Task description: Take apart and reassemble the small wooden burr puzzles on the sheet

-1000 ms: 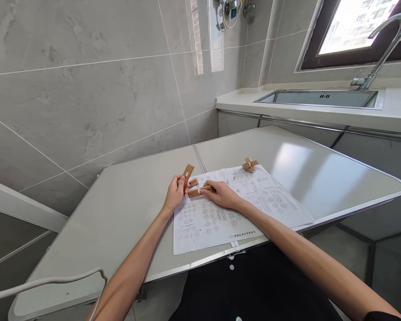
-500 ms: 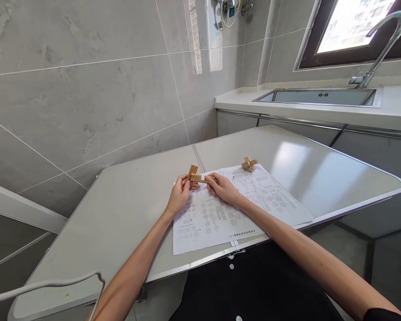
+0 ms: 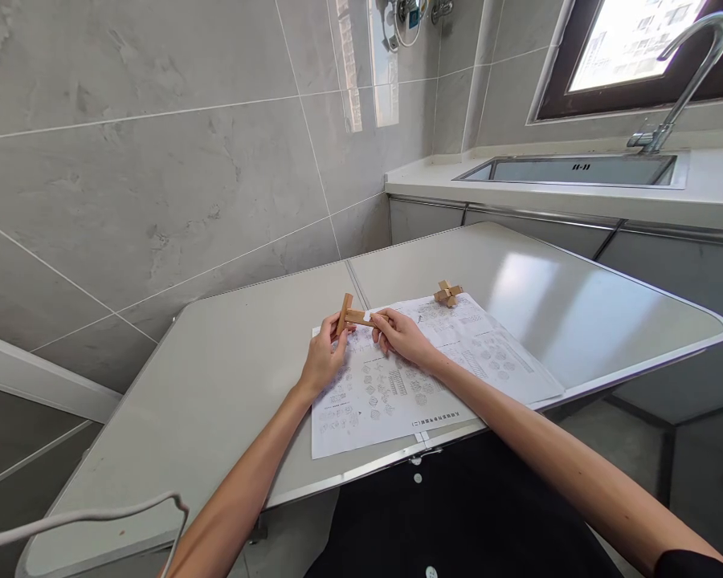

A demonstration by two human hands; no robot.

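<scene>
My left hand (image 3: 325,349) is closed around an upright, tilted wooden puzzle piece (image 3: 345,313). In my right hand (image 3: 401,333) is a second, notched wooden piece (image 3: 357,317), pinched between thumb and fingers and lying roughly level. Its left end meets the first piece, forming a T-like shape; I cannot tell whether they interlock. Beneath both hands lies a printed sheet (image 3: 391,417) with rows of small diagrams. An assembled wooden burr puzzle (image 3: 448,294) rests at the sheet's far right edge, apart from my hands.
The pale folding table (image 3: 241,361) has a seam down its middle and stands against a grey tiled wall (image 3: 157,185). A counter with a sink (image 3: 578,170) and faucet (image 3: 692,72) is at the back right. A white cable (image 3: 96,514) crosses the lower left corner.
The piece in my left hand has turned, now showing a narrower face and standing more upright. My right hand and its piece have barely shifted. The burr puzzle stays in place.
</scene>
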